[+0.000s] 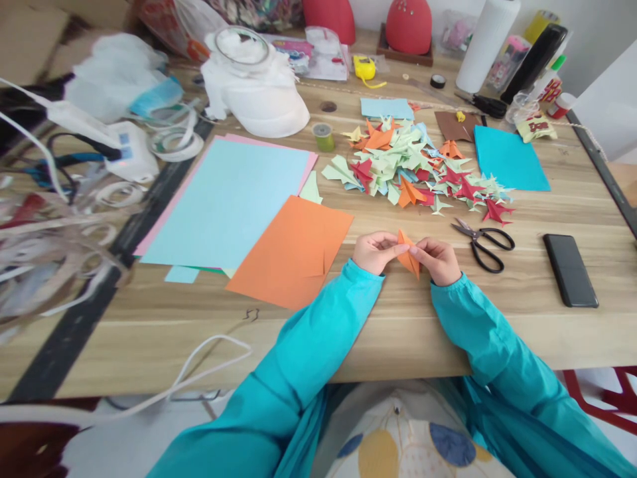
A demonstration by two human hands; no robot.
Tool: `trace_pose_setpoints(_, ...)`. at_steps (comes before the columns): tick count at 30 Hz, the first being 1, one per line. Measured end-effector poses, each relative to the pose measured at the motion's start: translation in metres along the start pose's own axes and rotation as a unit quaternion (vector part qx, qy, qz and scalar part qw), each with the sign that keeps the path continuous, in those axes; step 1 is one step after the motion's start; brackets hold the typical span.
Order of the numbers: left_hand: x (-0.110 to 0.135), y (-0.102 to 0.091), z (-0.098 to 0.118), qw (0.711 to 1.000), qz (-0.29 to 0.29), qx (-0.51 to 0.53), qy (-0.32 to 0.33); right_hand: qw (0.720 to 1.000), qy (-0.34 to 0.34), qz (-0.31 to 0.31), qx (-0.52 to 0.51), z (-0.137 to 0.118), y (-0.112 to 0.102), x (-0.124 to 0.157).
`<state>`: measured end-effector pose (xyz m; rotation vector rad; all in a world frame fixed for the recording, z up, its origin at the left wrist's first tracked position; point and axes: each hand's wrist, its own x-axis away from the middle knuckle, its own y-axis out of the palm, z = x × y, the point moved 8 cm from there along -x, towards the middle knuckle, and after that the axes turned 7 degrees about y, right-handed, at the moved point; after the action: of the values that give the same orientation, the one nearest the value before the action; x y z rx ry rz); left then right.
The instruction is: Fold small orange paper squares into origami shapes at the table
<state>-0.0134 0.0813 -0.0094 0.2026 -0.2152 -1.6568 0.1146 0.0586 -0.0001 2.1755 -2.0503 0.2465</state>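
Fingers on both hands are drawn in close, thumb against curled forefinger, gripping a small orange fold [409, 261] between them just right of the frame's middle. The left hand [373, 252] has its left side, the right hand [438, 261] its right side; the two thumbs nearly meet across the paper, whose pointed ends stick out above and below them. How tightly the other fingers curl is partly hidden. Both forearms, in teal sleeves [318, 332], reach up from the bottom of the frame over the wooden table [398, 358].

Left of the hands lies an orange sheet [283, 252], overlapping a large pale blue sheet [223, 199], with a pink sheet [309, 164] showing from under the blue one. Above the hands, in the upper centre right, spreads a heap [398, 162] of folded paper pieces in pale green, red, orange and blue. Scissors [482, 244] with black handles lie near the right hand, blades towards the upper left. Farther right is a dark phone [570, 270]; bright blue paper [510, 159] lies above it.
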Motion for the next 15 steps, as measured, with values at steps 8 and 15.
trace_pose_setpoints(8,0.003,0.003,-0.018,0.989,0.017,0.114,-0.093,1.000,-0.009,-0.003,0.012,-0.002,0.000,0.000)
trace_pose_setpoints(15,0.003,0.003,-0.017,0.991,0.007,0.099,-0.088,1.000,-0.009,-0.001,0.015,-0.002,0.000,0.000)
